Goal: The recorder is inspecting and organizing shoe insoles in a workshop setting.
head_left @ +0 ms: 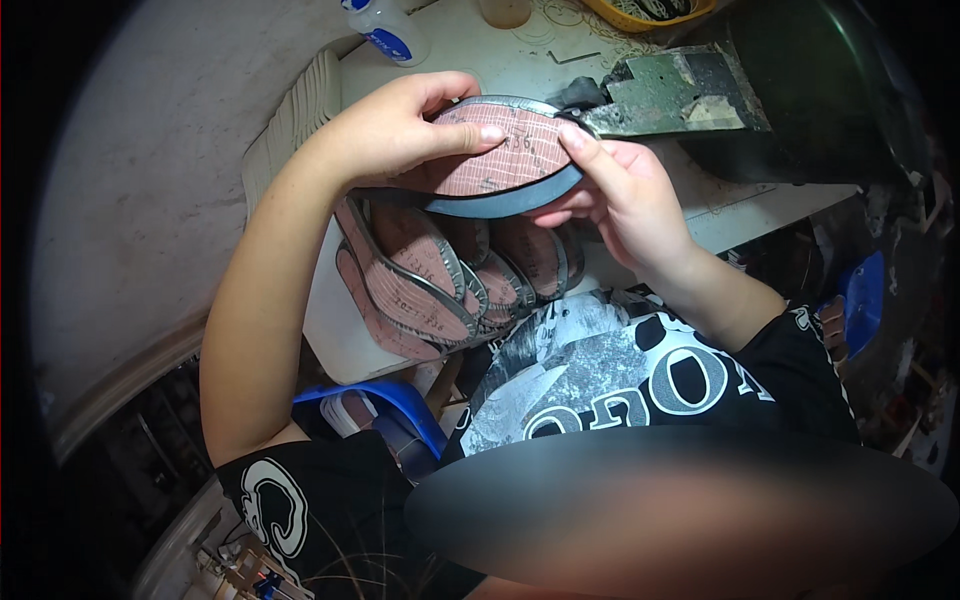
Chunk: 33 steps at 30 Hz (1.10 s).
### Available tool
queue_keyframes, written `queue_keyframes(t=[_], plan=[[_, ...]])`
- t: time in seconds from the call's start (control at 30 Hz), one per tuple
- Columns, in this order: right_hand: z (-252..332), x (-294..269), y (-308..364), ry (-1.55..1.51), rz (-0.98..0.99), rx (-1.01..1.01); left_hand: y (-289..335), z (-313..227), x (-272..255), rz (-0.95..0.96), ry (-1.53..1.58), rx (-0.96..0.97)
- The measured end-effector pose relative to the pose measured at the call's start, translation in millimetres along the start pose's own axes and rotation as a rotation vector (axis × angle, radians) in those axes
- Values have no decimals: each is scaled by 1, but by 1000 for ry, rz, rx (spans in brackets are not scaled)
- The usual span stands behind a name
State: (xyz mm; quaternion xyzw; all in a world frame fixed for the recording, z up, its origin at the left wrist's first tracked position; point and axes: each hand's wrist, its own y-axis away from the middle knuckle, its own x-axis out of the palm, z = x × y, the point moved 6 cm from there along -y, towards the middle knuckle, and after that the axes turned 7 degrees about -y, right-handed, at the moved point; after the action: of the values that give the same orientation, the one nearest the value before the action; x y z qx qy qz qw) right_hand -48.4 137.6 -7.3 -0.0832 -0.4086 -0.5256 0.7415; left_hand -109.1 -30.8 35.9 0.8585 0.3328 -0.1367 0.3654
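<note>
A pink, lined insole (pixel 480 172) with a dark rim is held up in front of me, over the table's near part. My left hand (pixel 400 130) grips its left side, thumb pressed flat on the pink face and fingers behind the far edge. At the right end, my right hand (pixel 630 190) pinches the edge, its thumb on top and the other fingers underneath. A blue-grey layer shows along the near edge of the insole. Just below lies a pile of similar pink insoles (pixel 408 290) with dark, pleated rims.
Right of the insole's tip stands a dark green machine (pixel 665 95). Beige sole-shaped pieces (pixel 290 125) line the wall side. On the white table (pixel 465 50) are a white bottle (pixel 385 32), a hex key (pixel 574 58) and a yellow basket (pixel 650 18). A blue bin (pixel 405 392) sits below.
</note>
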Motion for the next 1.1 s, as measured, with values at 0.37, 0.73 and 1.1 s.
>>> queue_keyframes(t=[0.37, 0.73, 1.1], plan=[[-3, 3, -21, 45, 77, -19, 0, 20, -5, -97, 130, -53], [-14, -17, -31, 269, 148, 29, 4, 20, 53, -306, 520, -443], [-14, -33, -44, 499, 170, -6, 3, 30, 49, -252, 523, -377]])
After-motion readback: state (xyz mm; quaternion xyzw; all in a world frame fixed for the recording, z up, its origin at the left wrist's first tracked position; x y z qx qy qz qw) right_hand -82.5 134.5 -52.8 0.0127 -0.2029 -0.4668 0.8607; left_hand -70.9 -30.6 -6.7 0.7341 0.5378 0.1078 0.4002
